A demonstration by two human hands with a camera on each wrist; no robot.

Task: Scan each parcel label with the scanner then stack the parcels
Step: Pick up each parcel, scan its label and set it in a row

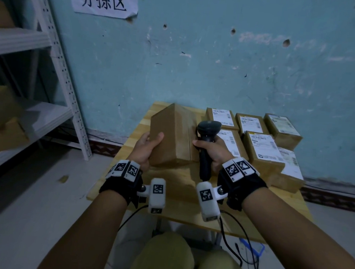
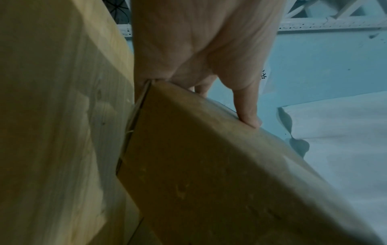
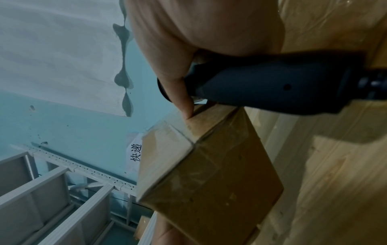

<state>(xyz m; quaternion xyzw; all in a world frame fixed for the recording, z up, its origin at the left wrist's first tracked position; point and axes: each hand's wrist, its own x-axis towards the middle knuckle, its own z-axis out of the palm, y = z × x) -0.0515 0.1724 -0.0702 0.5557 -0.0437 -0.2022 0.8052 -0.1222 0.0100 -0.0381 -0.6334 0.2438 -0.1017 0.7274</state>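
Left hand [image 1: 144, 147] grips parcel [image 1: 172, 134] beside scanner-holding right hand [image 1: 211, 150]

**Wrist gear and olive trousers**

Both forearms are bare. Each wrist wears a black strap [image 1: 123, 185] topped with white blocks [image 1: 238, 166] printed with black-and-white square codes. A white camera pod [image 1: 157, 195] hangs off each strap on a small bracket, also coded, with thin black cables [image 1: 230, 242] trailing down. The trousers [image 1: 162, 260] are olive green.
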